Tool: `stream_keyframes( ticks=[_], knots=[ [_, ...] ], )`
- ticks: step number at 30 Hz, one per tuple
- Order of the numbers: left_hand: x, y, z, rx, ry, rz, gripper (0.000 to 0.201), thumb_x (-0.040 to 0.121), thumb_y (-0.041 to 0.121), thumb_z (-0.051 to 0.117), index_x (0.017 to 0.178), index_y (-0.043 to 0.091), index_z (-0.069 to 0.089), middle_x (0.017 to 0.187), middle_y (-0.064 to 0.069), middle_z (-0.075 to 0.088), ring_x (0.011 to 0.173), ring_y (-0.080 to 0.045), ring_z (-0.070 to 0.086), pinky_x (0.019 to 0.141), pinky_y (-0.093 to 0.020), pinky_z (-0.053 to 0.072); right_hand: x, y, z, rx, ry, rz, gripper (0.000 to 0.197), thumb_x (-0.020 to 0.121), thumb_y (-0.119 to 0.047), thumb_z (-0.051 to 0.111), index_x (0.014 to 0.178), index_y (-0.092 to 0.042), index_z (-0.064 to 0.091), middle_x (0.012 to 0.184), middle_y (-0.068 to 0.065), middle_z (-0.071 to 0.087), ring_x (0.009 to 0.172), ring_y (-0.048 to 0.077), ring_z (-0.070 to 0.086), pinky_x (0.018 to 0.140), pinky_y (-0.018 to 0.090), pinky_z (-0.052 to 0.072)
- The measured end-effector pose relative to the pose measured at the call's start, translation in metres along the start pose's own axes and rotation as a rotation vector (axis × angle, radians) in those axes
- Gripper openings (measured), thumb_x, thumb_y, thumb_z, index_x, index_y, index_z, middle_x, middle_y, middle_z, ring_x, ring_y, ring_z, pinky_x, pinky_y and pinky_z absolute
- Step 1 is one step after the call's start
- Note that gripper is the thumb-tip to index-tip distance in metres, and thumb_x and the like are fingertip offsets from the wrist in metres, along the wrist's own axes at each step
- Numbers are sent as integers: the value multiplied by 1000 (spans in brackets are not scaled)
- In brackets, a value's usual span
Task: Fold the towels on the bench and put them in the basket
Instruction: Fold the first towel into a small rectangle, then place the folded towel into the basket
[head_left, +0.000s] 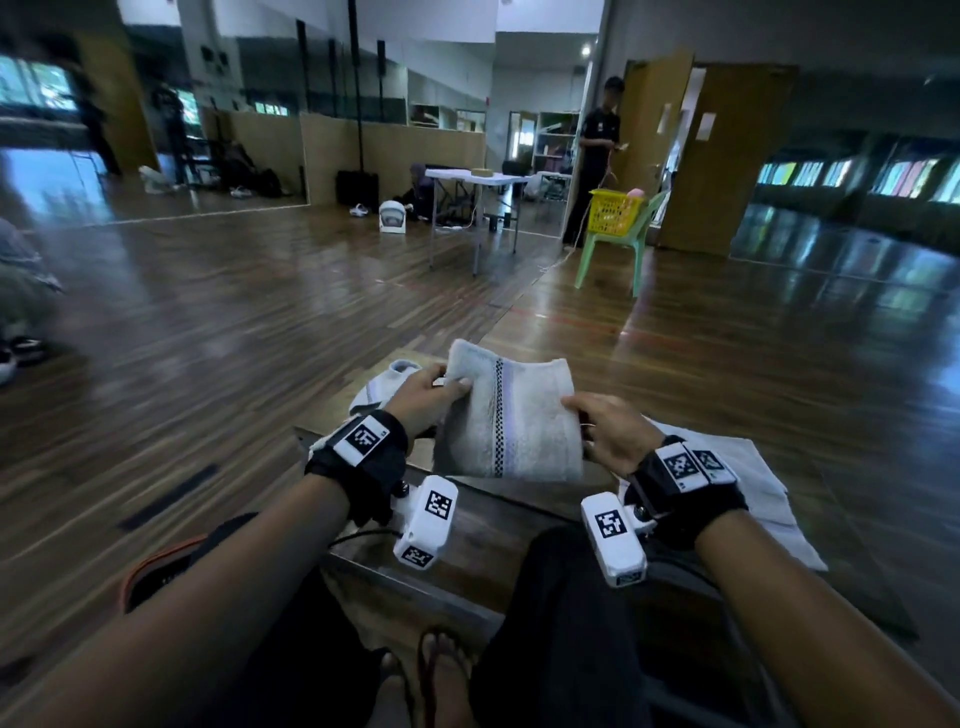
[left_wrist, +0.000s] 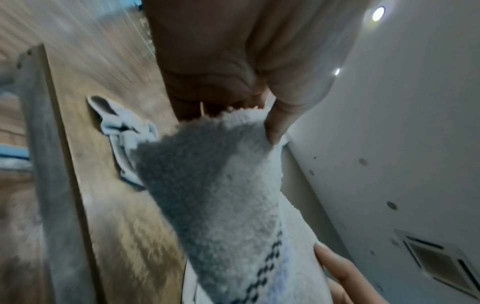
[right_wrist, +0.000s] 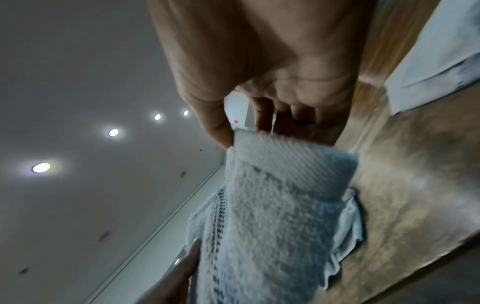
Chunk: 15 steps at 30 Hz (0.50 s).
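Note:
A folded grey-white towel (head_left: 511, 415) with a dark checked stripe hangs above the wooden bench (head_left: 467, 540), held up between both hands. My left hand (head_left: 426, 389) pinches its upper left edge, thumb on the near face. My right hand (head_left: 608, 426) pinches the right edge. The left wrist view shows the thumb (left_wrist: 276, 125) pressed on the towel (left_wrist: 223, 195). In the right wrist view, thumb and fingers clamp the top hem of the towel (right_wrist: 275, 205). A crumpled pale towel (head_left: 387, 382) lies on the bench behind my left hand. The yellow basket (head_left: 615, 210) sits on a green chair far ahead.
A flat white towel (head_left: 748, 483) lies on the bench to the right. A person (head_left: 595, 156) stands by the green chair (head_left: 618, 249) near a doorway. A folding table (head_left: 472, 182) stands further back. Wooden floor stretches between the bench and the chair.

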<state>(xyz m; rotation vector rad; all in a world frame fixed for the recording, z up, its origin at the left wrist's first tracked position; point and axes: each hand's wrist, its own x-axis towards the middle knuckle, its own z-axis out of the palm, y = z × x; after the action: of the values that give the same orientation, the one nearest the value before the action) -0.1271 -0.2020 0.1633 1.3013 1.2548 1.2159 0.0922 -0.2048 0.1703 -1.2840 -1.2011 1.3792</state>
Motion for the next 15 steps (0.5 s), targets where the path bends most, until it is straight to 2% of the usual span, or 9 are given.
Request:
stream_keyframes(
  ticks=[3,6,8,11,13,15],
  knots=[
    [-9,12,-25,7,85,16,20,92,22,56,111,16,57,102,-8,62,84,-22,59,72,-32,46,4,-17,23,-13,-96,-13,16,93,-17,50,81,-9,56,79,6,58,73,18,55,67,30,45],
    [-17,21,-54,18,182,31,27,92,19,55,116,6,55,101,-9,61,79,-21,58,65,-28,45,17,-28,52,-22,-189,-16,9,90,-16,56,89,-8,58,89,10,62,80,22,58,74,35,48],
    [-24,22,-76,21,259,23,29,93,18,55,117,2,52,101,-11,60,78,-20,57,61,-26,45,25,-30,74,-43,-264,-13,10,88,-17,58,92,-8,59,92,12,61,79,22,58,69,35,48],
    [-42,19,-112,4,363,-5,21,93,17,54,111,6,50,89,-6,59,70,-15,55,48,-19,48,32,-32,114,-87,-397,-39,7,91,-14,52,88,-13,58,81,7,59,69,19,56,55,25,48],
    [-58,17,-133,8,421,-32,20,93,19,54,110,8,50,84,-2,58,68,-14,56,44,-17,48,35,-32,141,-110,-461,-74,9,92,-11,50,93,-14,57,80,6,59,68,19,55,56,27,47],
    [-73,12,-152,0,480,-49,19,93,19,54,109,8,51,83,-1,59,68,-15,56,47,-19,48,35,-31,167,-147,-503,-102,15,93,-10,49,106,-11,55,84,6,59,67,19,55,56,29,44]
  ],
)
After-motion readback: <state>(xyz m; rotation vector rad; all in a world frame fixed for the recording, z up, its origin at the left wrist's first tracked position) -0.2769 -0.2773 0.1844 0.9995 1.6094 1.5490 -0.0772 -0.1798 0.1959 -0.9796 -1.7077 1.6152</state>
